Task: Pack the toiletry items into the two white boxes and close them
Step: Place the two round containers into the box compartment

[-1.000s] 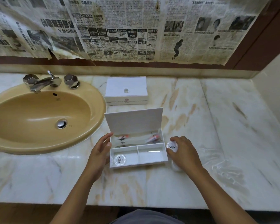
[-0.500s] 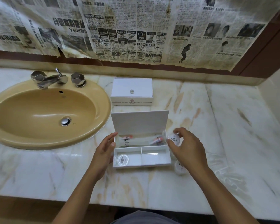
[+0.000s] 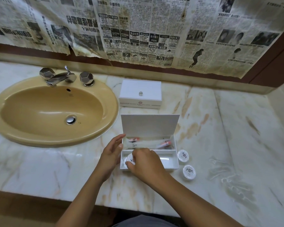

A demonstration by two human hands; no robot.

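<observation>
**Open white box, front of worktop**

Open box (image 3: 174, 164), lid upright, wrapped items in rear compartment. Right hand (image 3: 144, 163) pinches a round container (image 3: 131, 158) over the front-left compartment. Left hand (image 3: 111, 153), fingers relaxed, rests against the box's 9 o'clock wall. Two round containers (image 3: 183, 155) (image 3: 189, 170) at 3 o'clock on the worktop (image 3: 236, 128). Closed box (image 3: 140, 94) at 12 o'clock; sink (image 3: 52, 110) at 10 o'clock.

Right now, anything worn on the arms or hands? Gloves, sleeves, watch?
Nothing visible. Left hand and right hand are bare: no gloves, rings or markings. Both forearms are bare to the frame's bottom edge: no sleeves, watch or bands. Only clothing in view is grey fabric at bottom centre.
</observation>
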